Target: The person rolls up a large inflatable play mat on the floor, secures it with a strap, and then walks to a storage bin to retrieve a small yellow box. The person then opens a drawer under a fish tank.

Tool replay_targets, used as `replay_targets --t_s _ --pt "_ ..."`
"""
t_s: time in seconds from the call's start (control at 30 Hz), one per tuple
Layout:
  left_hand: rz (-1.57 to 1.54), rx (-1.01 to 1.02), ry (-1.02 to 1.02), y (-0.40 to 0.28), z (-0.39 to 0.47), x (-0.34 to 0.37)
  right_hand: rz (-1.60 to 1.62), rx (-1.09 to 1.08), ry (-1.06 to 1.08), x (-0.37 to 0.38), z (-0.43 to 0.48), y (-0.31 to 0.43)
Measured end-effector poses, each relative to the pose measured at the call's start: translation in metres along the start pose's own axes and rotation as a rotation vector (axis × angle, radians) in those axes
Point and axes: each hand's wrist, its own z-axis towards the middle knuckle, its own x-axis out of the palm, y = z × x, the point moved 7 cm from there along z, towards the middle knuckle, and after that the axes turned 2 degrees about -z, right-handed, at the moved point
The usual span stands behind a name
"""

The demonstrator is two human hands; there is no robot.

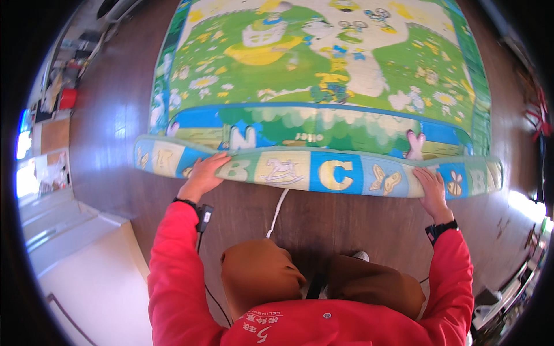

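Note:
A large children's play mat [277, 86] with printed flowers, letters and animals lies across the floor. Its near edge is turned over towards me, showing an underside [285, 168] with letter and toy squares. My left hand [205, 173] lies on this folded edge, left of the letter B, fingers pointing away from me. On the same edge, right of the butterfly square, rests my right hand [431, 190]. The fingers of both hands are over the mat; whether the thumbs grip it from below cannot be seen.
A white cord [277, 214] runs from under the mat towards my knees on the dark wood floor [242, 212]. A white cabinet [95, 255] stands at the lower left, a red container [68, 99] farther up. Various items line the right wall.

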Motion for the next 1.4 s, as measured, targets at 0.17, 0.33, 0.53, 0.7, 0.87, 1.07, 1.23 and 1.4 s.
replay_targets --t_s 0.17,0.33,0.53,0.7,0.87,1.07,1.23,1.4 --pt "-0.19 -0.029 0.457 0.017 0.021 -0.018 -0.015 -0.093 0.243 -0.037 0.022 -0.018" --pt "-0.213 -0.198 0.754 0.031 0.038 -0.026 0.229 -0.116 0.654 -0.045 0.045 -0.02" --pt "-0.049 -0.157 -0.13 0.028 0.032 -0.061 0.172 0.002 0.598 -0.041 0.069 -0.033" --pt "0.083 -0.183 -0.027 0.024 0.026 -0.056 0.015 -0.053 0.201 -0.065 0.061 -0.034" --pt "0.049 -0.121 -0.358 0.008 0.032 -0.08 -0.067 -0.001 0.007 -0.07 0.043 -0.038" --pt "0.04 -0.23 -0.595 -0.014 0.04 -0.044 0.028 0.093 0.177 -0.057 0.073 -0.055" --pt "-0.176 -0.072 -0.443 -0.052 0.032 -0.043 0.077 0.156 0.373 -0.053 0.099 -0.062" --pt "0.124 0.15 -0.132 -0.117 0.03 -0.052 -0.22 -0.048 0.116 -0.057 0.124 -0.048"
